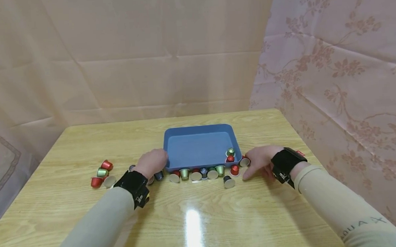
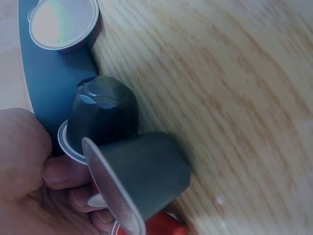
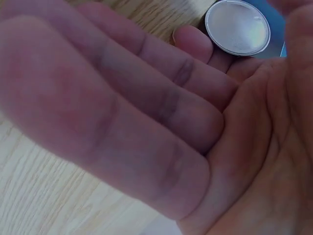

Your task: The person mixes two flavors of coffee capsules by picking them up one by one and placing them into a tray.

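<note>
Left hand (image 1: 153, 162): partly hidden by dark-grey, tapered, metallic-looking capsule (image 2: 151, 169); I couldn't tell any pinch.
Right hand (image 1: 261, 158): fingers lay extended.

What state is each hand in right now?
Left hand: fingers curled beside dark capsules; whether holding anything cannot be told.
Right hand: open, nothing visibly held.

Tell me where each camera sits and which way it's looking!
Head: on the person's head, looking forward and down at the table, blue tray and small capsules; both hands, the sleeves and black wristbands show.
Left wrist: looks at dark capsules beside the tray; part of the left hand shows.
Right wrist: looks across the right hand, its palm and fingers, toward one capsule's pale, round end.
Head and left wrist views share the left hand and tray.
</note>
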### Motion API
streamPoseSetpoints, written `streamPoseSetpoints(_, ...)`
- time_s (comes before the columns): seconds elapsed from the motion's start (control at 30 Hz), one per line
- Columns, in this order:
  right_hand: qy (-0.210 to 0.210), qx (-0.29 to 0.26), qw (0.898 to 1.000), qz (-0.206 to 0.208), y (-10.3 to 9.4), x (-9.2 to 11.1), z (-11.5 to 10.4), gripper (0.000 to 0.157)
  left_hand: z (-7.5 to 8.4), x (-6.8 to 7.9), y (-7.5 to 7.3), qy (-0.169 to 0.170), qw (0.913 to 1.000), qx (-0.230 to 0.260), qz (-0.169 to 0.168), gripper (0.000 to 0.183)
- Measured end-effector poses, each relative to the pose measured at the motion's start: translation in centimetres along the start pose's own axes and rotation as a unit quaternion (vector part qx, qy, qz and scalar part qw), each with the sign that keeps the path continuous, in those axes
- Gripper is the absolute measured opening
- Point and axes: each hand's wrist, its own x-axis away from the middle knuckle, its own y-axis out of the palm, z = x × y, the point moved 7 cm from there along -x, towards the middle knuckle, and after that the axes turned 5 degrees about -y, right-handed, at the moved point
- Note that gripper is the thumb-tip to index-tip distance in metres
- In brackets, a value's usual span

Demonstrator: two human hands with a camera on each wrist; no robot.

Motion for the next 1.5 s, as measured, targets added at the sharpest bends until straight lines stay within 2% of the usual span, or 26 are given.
streamPoseSetpoints(0.2, -0.018, -0.014, 1.0, 0.001, 0.2, -0.3, 0.0, 0.04, -0.1, 0.0, 0.0, -0.002, 1.0, 0.003, -0.001, 0.027)
streamPoseSetpoints(0.57, -0.022, -0.009, 1.0, -0.009, -0.1, -0.2, 0.1, 0.034, -0.2, 0.2, 0.0, -0.01, 0.9998, 0.019, 0.003, 0.027)
streamPoseSetpoints(0.7, -0.022, -0.002, 1.0, -0.008, -0.4, -0.1, 0.0, 0.038, -0.2, 0.3, -0.1, -0.01, 0.9998, 0.019, 0.003, 0.027)
streamPoseSetpoints(0.97, -0.016, 0.009, 1.0, 0.024, -1.3, -0.2, 0.1, 0.061, -0.1, 0.4, -0.2, -0.009, 0.9999, 0.015, 0.0, 0.026)
streamPoseSetpoints(1.1, -0.045, 0.018, 0.998, 0.042, -1.7, -0.7, 0.0, 0.058, -0.1, 0.3, -0.2, -0.007, 0.9998, 0.016, 0.003, 0.027)
streamPoseSetpoints(1.3, -0.104, 0.024, 0.993, 0.057, -1.9, -1.1, -0.4, 0.035, -0.1, 0.2, -0.1, -0.013, 0.9995, 0.028, -0.001, 0.028)
streamPoseSetpoints(1.5, -0.117, 0.015, 0.991, 0.058, -1.8, -1.3, -0.4, 0.036, -0.1, 0.2, -0.1, -0.014, 0.9993, 0.033, -0.005, 0.027)
